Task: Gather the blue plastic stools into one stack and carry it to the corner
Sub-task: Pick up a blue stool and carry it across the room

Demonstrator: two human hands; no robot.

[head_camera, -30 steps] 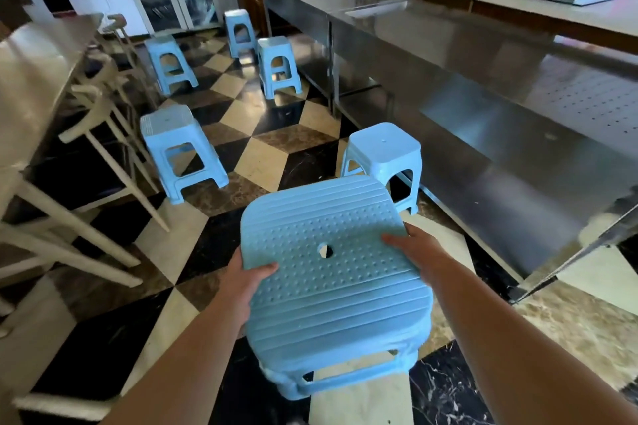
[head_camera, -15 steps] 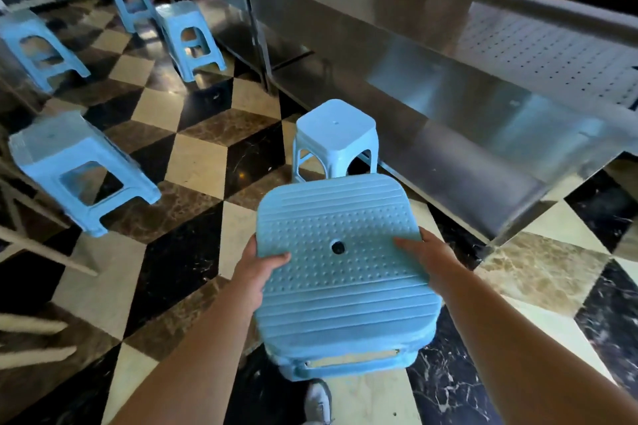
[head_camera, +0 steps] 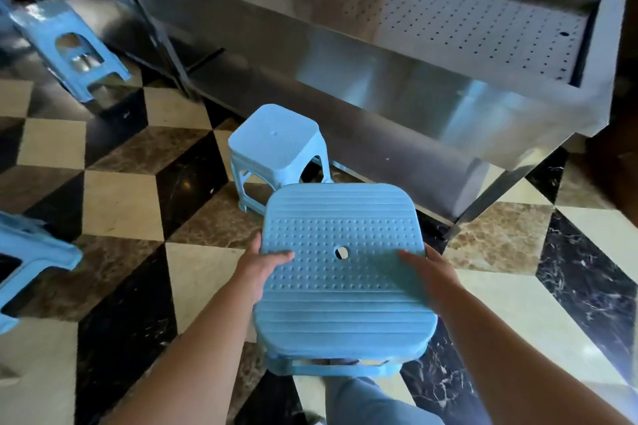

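I hold a blue plastic stool (head_camera: 345, 290) off the floor in front of me, seat up, with its dimpled top and centre hole showing. A second rim shows under it, so it may be a small stack. My left hand (head_camera: 266, 267) grips its left edge and my right hand (head_camera: 426, 269) grips its right edge. Just beyond it another blue stool (head_camera: 274, 145) stands on the floor by the steel counter. One more blue stool (head_camera: 65, 45) stands at the far left. A further blue stool (head_camera: 24, 262) is partly cut off at the left edge.
A long stainless steel counter (head_camera: 397, 79) with a perforated shelf runs across the top and right, its leg (head_camera: 483, 200) reaching the floor. The floor is checkered marble tile (head_camera: 121, 207). My trouser leg (head_camera: 366, 400) shows at the bottom.
I have stepped forward with the held stool and my view has tipped down. The stool by the counter is now closer, and the far stools have slid toward the left edge.
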